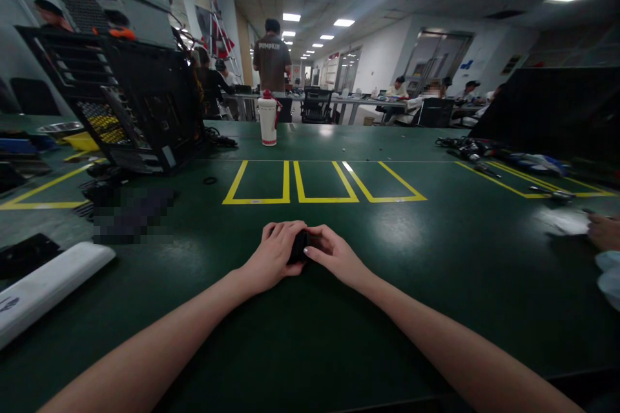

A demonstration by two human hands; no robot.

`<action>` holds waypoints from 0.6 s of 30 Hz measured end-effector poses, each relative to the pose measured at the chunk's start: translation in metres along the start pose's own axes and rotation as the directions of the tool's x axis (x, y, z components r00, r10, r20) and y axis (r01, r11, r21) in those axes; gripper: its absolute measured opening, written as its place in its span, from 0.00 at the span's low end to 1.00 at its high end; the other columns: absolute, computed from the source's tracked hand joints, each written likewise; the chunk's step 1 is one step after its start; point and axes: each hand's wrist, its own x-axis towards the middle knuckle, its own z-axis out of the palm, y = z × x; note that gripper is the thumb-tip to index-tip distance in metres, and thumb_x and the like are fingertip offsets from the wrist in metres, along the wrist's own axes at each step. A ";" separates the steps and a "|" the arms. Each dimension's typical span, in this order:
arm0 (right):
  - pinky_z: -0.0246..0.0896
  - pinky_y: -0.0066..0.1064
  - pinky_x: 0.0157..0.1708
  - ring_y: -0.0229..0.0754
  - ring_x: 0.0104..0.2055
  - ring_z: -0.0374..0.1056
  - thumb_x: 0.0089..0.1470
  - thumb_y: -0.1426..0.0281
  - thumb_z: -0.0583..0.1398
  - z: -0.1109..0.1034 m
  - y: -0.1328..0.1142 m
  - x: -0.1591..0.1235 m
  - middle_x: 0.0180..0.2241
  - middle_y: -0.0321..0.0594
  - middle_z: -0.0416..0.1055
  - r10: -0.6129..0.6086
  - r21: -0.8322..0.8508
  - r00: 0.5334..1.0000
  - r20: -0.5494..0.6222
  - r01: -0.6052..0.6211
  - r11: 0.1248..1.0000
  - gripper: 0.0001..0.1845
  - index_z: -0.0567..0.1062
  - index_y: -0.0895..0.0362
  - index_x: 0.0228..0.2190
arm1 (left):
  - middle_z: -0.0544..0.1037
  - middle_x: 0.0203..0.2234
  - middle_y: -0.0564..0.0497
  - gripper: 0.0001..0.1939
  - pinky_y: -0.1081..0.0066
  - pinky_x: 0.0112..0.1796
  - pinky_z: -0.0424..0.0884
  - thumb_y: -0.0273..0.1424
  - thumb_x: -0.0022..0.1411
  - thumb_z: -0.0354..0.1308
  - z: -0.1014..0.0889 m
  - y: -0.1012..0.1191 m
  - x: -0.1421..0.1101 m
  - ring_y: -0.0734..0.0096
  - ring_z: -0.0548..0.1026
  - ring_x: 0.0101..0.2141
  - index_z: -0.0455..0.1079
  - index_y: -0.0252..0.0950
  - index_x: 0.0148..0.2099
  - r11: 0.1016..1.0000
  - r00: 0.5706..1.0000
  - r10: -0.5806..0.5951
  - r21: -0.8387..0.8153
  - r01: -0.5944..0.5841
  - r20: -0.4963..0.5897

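Near the middle of the green table (310, 335), both of my hands are around a small black object (299, 246). Its kind is hidden by my fingers and the dark colour. My left hand (275, 250) is closed over its left side, with fingers on top and the thumb at the near edge. From the right, my right hand (336, 257) reaches it with bent fingers, thumb and fingertips at its right side. Beyond my hands, yellow tape outlines (287, 184) mark the table top.
A black computer case (145, 103) carries a grey power supply (116, 0) at the left. A white case (53, 290) lies nearer. A white bottle (267, 119) stands at the far edge. Cables (469, 150) lie at the right, near another person's hand (605, 230). People work in the background.
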 end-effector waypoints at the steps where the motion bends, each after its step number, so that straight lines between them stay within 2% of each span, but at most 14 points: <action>1: 0.60 0.38 0.48 0.41 0.47 0.64 0.47 0.69 0.58 0.000 0.000 0.000 0.41 0.38 0.66 -0.004 0.019 1.000 0.000 0.004 1.000 0.17 0.64 0.55 0.41 | 0.62 0.49 0.45 0.33 0.54 0.49 0.52 0.28 0.50 0.57 -0.001 0.000 0.000 0.58 0.61 0.49 0.46 0.40 0.55 1.000 1.000 0.002 -0.002 -0.002 0.006; 6: 0.63 0.38 0.45 0.41 0.44 0.65 0.47 0.69 0.59 0.003 0.000 0.002 0.40 0.37 0.66 0.000 0.042 1.000 -0.022 0.001 0.999 0.15 0.64 0.54 0.38 | 0.62 0.49 0.45 0.32 0.54 0.50 0.51 0.29 0.51 0.56 -0.002 0.000 0.000 0.58 0.60 0.50 0.45 0.39 0.55 1.000 1.000 0.012 0.006 -0.012 0.010; 12: 0.60 0.37 0.49 0.40 0.47 0.63 0.45 0.74 0.60 0.005 -0.001 -0.001 0.41 0.35 0.64 -0.072 0.032 0.997 -0.027 0.073 0.997 0.15 0.64 0.53 0.37 | 0.62 0.49 0.45 0.33 0.55 0.50 0.51 0.29 0.50 0.57 -0.001 -0.001 0.000 0.59 0.60 0.49 0.45 0.38 0.55 1.000 1.000 0.007 -0.003 -0.007 0.019; 18: 0.64 0.36 0.44 0.40 0.43 0.65 0.47 0.71 0.58 0.005 -0.003 -0.001 0.38 0.35 0.65 -0.065 0.032 0.997 -0.043 0.066 0.997 0.11 0.65 0.54 0.36 | 0.62 0.49 0.45 0.32 0.55 0.50 0.51 0.29 0.51 0.57 -0.001 0.000 0.000 0.59 0.60 0.50 0.46 0.39 0.55 1.000 1.000 0.001 -0.012 -0.001 0.005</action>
